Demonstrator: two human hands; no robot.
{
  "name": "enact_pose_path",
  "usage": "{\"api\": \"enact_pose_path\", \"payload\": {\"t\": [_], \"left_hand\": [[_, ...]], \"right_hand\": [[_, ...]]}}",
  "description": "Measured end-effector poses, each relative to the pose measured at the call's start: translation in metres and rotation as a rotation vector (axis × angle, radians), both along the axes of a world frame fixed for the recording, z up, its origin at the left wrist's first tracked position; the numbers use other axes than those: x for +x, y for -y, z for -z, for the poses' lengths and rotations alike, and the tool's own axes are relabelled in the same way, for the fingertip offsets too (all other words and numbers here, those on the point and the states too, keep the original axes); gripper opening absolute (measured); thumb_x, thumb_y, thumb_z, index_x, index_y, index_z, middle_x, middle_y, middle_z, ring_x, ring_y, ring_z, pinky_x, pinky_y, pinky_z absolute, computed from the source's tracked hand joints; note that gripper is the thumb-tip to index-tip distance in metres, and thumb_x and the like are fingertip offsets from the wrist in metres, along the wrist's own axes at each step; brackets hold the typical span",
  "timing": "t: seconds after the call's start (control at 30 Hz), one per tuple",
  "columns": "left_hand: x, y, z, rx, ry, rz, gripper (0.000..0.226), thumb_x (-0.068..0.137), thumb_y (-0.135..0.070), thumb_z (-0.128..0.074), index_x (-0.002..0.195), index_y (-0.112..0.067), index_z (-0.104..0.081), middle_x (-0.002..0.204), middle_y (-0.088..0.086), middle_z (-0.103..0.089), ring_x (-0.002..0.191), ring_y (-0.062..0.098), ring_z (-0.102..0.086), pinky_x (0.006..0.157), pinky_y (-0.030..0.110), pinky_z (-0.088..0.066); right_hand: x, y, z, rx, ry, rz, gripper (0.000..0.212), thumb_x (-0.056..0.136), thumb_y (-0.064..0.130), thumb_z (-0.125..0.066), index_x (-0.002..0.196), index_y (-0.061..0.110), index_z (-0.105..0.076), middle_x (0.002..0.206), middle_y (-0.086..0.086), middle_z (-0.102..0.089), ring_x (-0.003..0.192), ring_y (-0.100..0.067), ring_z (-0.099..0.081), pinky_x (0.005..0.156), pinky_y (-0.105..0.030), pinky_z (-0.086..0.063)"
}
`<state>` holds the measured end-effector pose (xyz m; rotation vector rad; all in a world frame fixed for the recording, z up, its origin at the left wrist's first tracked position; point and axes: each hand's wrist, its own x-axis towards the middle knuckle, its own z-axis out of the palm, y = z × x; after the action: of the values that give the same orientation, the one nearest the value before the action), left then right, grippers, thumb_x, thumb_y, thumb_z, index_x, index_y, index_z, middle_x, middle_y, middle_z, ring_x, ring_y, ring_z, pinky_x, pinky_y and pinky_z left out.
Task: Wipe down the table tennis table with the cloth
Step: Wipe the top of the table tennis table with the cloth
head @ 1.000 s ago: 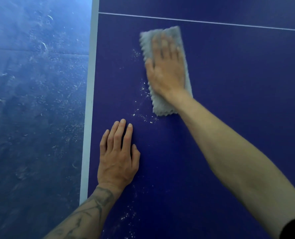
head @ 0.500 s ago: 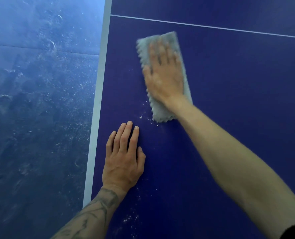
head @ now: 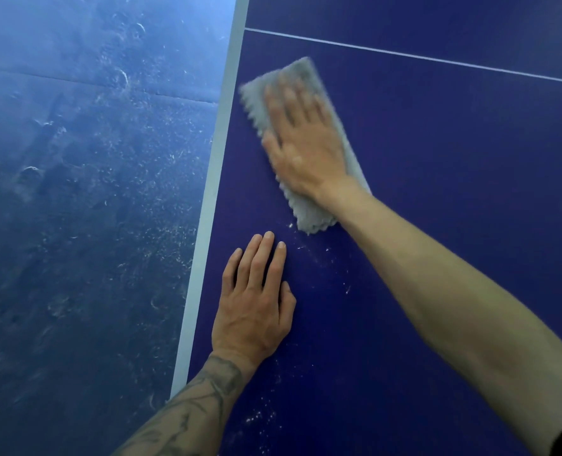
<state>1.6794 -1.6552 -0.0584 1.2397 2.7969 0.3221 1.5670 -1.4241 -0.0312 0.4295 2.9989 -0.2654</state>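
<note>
My right hand (head: 306,146) lies flat, fingers straight, pressing the folded grey microfibre cloth (head: 310,217) on the dark blue table tennis table (head: 454,199) near its pale edge (head: 213,205). My left hand (head: 256,307) rests flat, empty. I should press evenly and sweep through the white crumbs (head: 306,251) nearby.

Right hand (head: 307,149) presses cloth (head: 312,218) flat on table (head: 437,166).

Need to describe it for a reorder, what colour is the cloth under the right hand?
Light grey, with a zigzag-cut edge; the cloth shows in the head view.
</note>
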Motion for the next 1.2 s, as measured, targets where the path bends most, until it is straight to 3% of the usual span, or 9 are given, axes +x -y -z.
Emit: {"api": "enact_pose_path", "payload": {"t": [0.13,0.33,0.4,0.57,0.63,0.77,0.87,1.07,1.2], "left_hand": [[0.0,0.0,0.0,0.011,0.002,-0.004,0.059,0.102,-0.026,-0.043,0.158,-0.006,-0.042,0.166,0.015,-0.036,0.156,0.03,-0.031,0.128,0.052,-0.025],[0.001,-0.001,-0.001,0.035,0.006,-0.007,0.058,0.103,-0.027,-0.043,0.157,-0.007,-0.043,0.167,0.013,-0.035,0.157,0.029,-0.031,0.128,0.051,-0.026],[0.001,-0.001,0.0,0.049,0.011,-0.011,0.057,0.103,-0.026,-0.043,0.157,-0.007,-0.043,0.166,0.013,-0.036,0.157,0.029,-0.031,0.128,0.05,-0.025],[0.0,-0.002,-0.001,0.07,-0.001,-0.009,0.055,0.102,-0.024,-0.046,0.154,-0.005,-0.047,0.164,0.015,-0.041,0.155,0.03,-0.036,0.126,0.052,-0.029],[0.0,-0.002,-0.002,0.075,-0.007,-0.013,0.055,0.102,-0.023,-0.047,0.154,-0.005,-0.048,0.164,0.015,-0.041,0.154,0.031,-0.036,0.125,0.053,-0.03],[0.0,-0.002,-0.003,0.1,-0.003,-0.019,0.053,0.103,-0.022,-0.045,0.152,-0.004,-0.05,0.163,0.015,-0.042,0.154,0.031,-0.037,0.125,0.053,-0.03],[0.0,-0.001,-0.004,0.107,-0.011,-0.018,0.052,0.102,-0.021,-0.044,0.151,-0.004,-0.05,0.162,0.015,-0.043,0.153,0.031,-0.038,0.126,0.052,-0.029],[0.002,0.004,-0.011,0.179,0.008,-0.04,0.046,0.101,-0.013,-0.051,0.145,0.0,-0.052,0.158,0.019,-0.045,0.149,0.035,-0.042,0.125,0.052,-0.029],[0.007,0.031,-0.021,0.182,0.011,-0.066,0.045,0.101,-0.013,-0.051,0.145,0.0,-0.052,0.157,0.019,-0.046,0.147,0.036,-0.043,0.125,0.052,-0.029]], "right_hand": [[0.05,0.012,0.0,0.001,0.032,-0.372,0.065,0.112,0.046,-0.022,0.172,0.023,-0.009,0.179,-0.003,-0.005,0.166,-0.021,0.0,0.134,-0.044,-0.002],[-0.004,-0.023,-0.004,0.002,0.031,-0.025,0.065,0.113,0.042,-0.022,0.172,0.02,-0.004,0.18,-0.003,0.001,0.166,-0.02,0.003,0.134,-0.041,0.004],[-0.025,-0.01,-0.004,-0.02,0.034,-0.001,0.066,0.113,0.043,-0.021,0.171,0.021,-0.002,0.18,-0.003,0.002,0.166,-0.02,0.004,0.134,-0.041,0.006],[0.019,0.021,-0.005,-0.011,0.06,-0.47,0.063,0.114,0.047,-0.017,0.171,0.025,-0.002,0.18,-0.002,0.0,0.166,-0.021,0.004,0.134,-0.043,0.003],[0.049,0.004,-0.006,0.015,0.075,-0.535,0.062,0.115,0.047,-0.018,0.171,0.026,-0.001,0.18,0.0,0.002,0.165,-0.019,0.005,0.134,-0.043,0.001],[0.077,-0.04,-0.013,-0.001,0.092,-0.205,0.062,0.115,0.043,-0.02,0.172,0.025,-0.002,0.18,-0.001,0.003,0.165,-0.018,0.005,0.134,-0.047,-0.002],[0.093,-0.011,-0.012,0.023,0.089,-0.039,0.065,0.113,0.041,-0.02,0.171,0.019,-0.001,0.179,-0.004,0.004,0.166,-0.02,0.006,0.134,-0.046,-0.001],[0.149,0.048,-0.007,-0.005,0.063,-0.175,0.063,0.114,0.04,-0.024,0.171,0.02,-0.007,0.179,-0.003,0.0,0.166,-0.019,0.003,0.134,-0.043,-0.002],[0.194,0.02,-0.01,-0.015,0.071,0.211,0.064,0.114,0.039,-0.02,0.171,0.019,0.003,0.179,-0.003,0.01,0.165,-0.017,0.01,0.134,-0.045,-0.002]]}}
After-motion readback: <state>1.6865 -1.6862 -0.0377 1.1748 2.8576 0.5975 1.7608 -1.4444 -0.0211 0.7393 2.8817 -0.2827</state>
